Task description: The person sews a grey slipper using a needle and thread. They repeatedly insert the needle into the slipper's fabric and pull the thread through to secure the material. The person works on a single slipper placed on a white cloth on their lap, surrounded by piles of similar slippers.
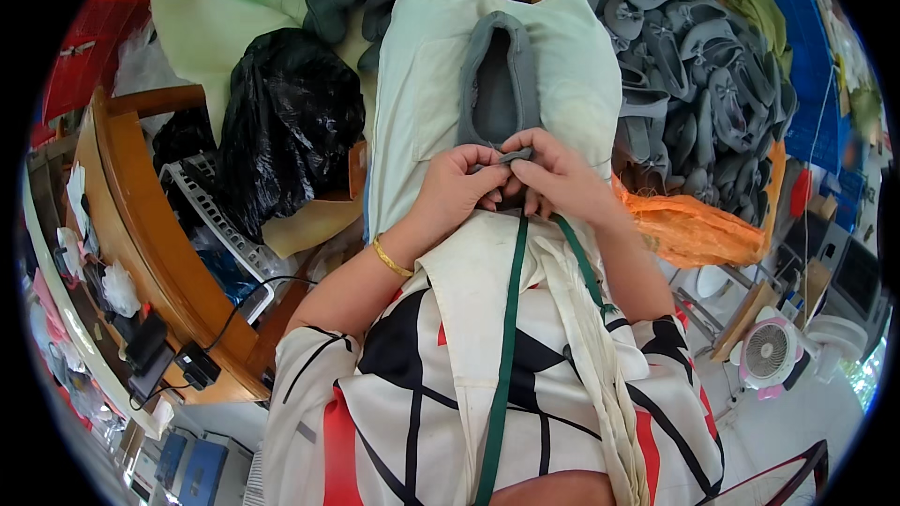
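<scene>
Nearest to us, a green strap [507, 337] runs down our patterned top, and a gold bangle [391, 259] sits on our left wrist. Our left hand [457, 189] and right hand [555, 173] meet just above, both closed in a pinch on the near end of a grey slipper [499, 84]; the fingertips hide that end. The slipper lies on a pale cushion [572, 66], its long axis running straight away from us, opening upward. To our left, a black plastic bag [286, 126] sits just beside the cushion, with a wooden surface [141, 225] curving along the edge. To our right, a heap of grey slippers [698, 75] rests on an orange bag [694, 230], crowding that side. More grey pieces lie beyond the cushion's far edge. Open room is only on the cushion itself.
</scene>
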Demonstrator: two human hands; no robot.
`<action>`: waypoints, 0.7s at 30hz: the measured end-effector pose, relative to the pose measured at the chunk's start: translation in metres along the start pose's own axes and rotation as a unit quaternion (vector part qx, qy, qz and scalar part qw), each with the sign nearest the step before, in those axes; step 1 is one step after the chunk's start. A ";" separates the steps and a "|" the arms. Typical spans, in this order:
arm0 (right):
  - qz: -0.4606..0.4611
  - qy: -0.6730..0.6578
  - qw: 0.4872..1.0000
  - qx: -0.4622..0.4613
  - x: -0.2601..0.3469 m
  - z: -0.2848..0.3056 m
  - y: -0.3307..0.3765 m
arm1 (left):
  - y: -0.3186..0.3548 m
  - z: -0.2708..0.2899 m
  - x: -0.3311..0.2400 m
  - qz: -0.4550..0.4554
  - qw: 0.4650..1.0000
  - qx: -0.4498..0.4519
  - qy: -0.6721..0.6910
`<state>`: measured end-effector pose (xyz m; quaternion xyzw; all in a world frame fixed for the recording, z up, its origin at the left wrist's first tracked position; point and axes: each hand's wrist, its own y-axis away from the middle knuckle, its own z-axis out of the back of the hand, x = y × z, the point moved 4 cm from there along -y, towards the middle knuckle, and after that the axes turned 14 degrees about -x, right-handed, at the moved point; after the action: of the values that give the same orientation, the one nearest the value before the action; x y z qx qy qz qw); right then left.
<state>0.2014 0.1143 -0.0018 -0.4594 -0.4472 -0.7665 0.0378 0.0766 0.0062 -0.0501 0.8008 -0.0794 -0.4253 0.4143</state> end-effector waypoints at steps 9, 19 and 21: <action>0.411 0.338 0.846 -0.043 0.012 0.008 -0.027 | 0.007 -0.001 -0.008 -0.031 0.998 0.017 -0.052; 0.129 -0.075 0.989 -0.016 -0.017 -0.008 -0.027 | 0.013 0.021 -0.033 -0.115 0.974 -0.008 -0.193; 0.228 -0.096 0.968 -0.042 -0.010 -0.002 -0.023 | 0.015 0.020 -0.032 -0.133 0.969 -0.028 -0.208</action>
<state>0.1954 0.1233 -0.0245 -0.6220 -0.2999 -0.7077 0.1491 0.0450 -0.0001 -0.0256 0.6863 -0.0442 -0.6357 0.3507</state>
